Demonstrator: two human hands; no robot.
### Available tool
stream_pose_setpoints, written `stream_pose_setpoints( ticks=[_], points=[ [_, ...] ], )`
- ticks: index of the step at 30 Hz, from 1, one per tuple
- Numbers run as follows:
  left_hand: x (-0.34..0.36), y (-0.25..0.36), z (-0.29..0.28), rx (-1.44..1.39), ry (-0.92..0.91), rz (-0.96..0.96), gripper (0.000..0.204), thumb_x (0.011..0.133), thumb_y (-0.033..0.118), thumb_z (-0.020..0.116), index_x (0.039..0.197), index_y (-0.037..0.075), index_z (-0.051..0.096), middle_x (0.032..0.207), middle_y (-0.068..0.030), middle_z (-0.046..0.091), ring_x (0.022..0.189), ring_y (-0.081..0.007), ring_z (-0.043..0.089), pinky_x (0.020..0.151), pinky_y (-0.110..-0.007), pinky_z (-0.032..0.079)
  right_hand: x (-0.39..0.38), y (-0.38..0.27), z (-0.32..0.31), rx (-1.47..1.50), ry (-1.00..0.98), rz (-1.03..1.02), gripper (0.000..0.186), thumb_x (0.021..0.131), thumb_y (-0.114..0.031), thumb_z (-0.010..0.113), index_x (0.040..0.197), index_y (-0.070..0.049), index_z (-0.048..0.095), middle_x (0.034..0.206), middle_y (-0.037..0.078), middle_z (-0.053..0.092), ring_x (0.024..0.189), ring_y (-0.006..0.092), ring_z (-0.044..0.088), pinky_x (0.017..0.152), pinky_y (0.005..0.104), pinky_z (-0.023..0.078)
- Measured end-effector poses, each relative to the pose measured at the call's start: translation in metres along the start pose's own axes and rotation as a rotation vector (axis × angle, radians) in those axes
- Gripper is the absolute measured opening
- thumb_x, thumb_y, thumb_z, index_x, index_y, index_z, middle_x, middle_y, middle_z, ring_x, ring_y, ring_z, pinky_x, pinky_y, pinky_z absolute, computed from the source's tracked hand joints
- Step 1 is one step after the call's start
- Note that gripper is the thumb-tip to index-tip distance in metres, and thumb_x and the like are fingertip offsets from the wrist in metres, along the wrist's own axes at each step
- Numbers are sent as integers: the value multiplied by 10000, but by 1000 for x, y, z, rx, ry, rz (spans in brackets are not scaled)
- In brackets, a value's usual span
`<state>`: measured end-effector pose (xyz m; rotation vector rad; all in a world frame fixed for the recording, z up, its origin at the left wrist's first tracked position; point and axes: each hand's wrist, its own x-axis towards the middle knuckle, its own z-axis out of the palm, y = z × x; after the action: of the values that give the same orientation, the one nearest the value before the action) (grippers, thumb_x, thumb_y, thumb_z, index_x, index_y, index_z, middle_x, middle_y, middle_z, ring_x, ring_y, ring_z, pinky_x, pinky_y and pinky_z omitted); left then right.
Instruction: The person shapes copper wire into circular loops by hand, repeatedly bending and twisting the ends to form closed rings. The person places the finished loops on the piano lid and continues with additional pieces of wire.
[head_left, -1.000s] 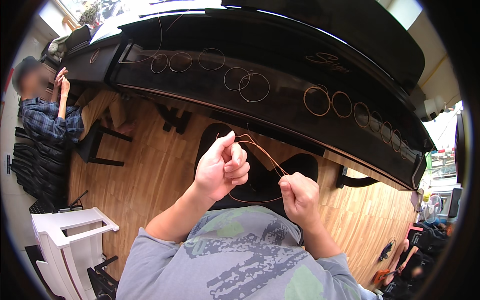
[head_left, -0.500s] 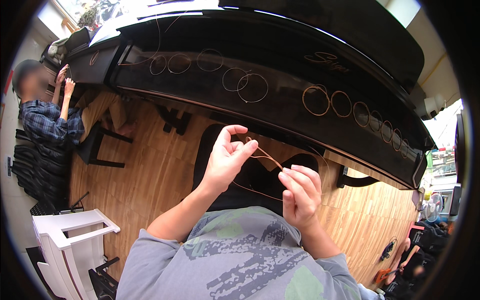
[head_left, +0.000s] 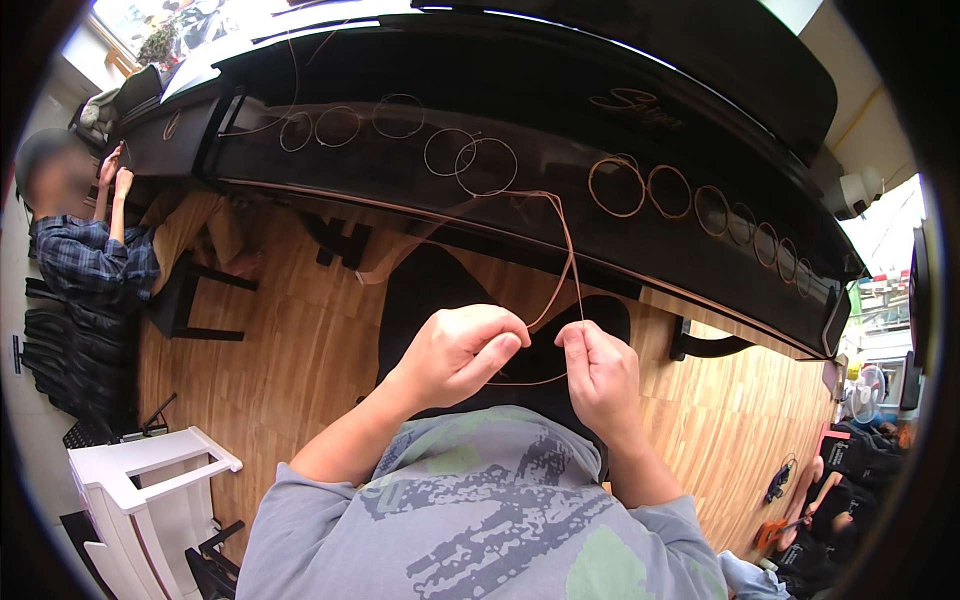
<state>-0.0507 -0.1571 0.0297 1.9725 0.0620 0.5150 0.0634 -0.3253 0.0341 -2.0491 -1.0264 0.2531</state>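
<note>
A copper-coloured string (head_left: 571,255) runs between my two hands, its long bent loop rising up over the front edge of the black piano. My left hand (head_left: 460,352) has its fingers curled closed and pinches one part of the string between thumb and forefinger. Slightly to its right, my right hand (head_left: 602,378) pinches another part of the string with thumb and fingertips. A lower curve of the string hangs between the hands, partly hidden behind the left one. On the piano lie several coiled strings, silvery ones (head_left: 487,166) towards the left and coppery ones (head_left: 617,186) towards the right.
The black piano (head_left: 400,170) spans the far side. Below my hands is a black seat (head_left: 430,285). At the left another person (head_left: 80,245) sits on a black stool (head_left: 190,300), hands raised. A white wooden piece of furniture (head_left: 150,455) stands at the lower left.
Both hands have come down, the left one most. The string, bunched narrowly between them before, now spreads into a longer loop reaching up over the piano's edge. The view has shifted slightly.
</note>
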Motion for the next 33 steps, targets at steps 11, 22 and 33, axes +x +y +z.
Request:
stream_pose_setpoints(
  ticks=[11, 22, 33],
  points=[
    [-6, 9, -6, -175, 181, 96, 124, 893, 101, 608, 834, 4, 657, 653, -27, 576, 500, -53, 384, 441, -220, 274, 4, -6, 5, 16, 72, -128, 179, 908, -125, 552, 807, -6, 641, 680, 120, 627, 599, 283, 606, 565, 349, 477],
    [-25, 13, -9, -673, 493, 446, 233, 997, 228, 472, 932, 7, 507, 633, -43, 485, 459, -83, 317, 431, -254, 274, -4, 11, 12, -289, -163, 23, 314, 861, -230, 578, 614, -37, 593, 579, 135, 591, 548, 334, 587, 511, 407, 458],
    [-30, 40, -39, -754, 427, 337, 246, 1026, 266, 363, 909, 57, 414, 565, 17, 319, 435, -60, 230, 411, -236, 227, -8, -19, -37, -24, -928, -90, 623, 819, -651, 549, 654, -59, 653, 522, 114, 565, 551, 274, 608, 562, 351, 478]
  ],
)
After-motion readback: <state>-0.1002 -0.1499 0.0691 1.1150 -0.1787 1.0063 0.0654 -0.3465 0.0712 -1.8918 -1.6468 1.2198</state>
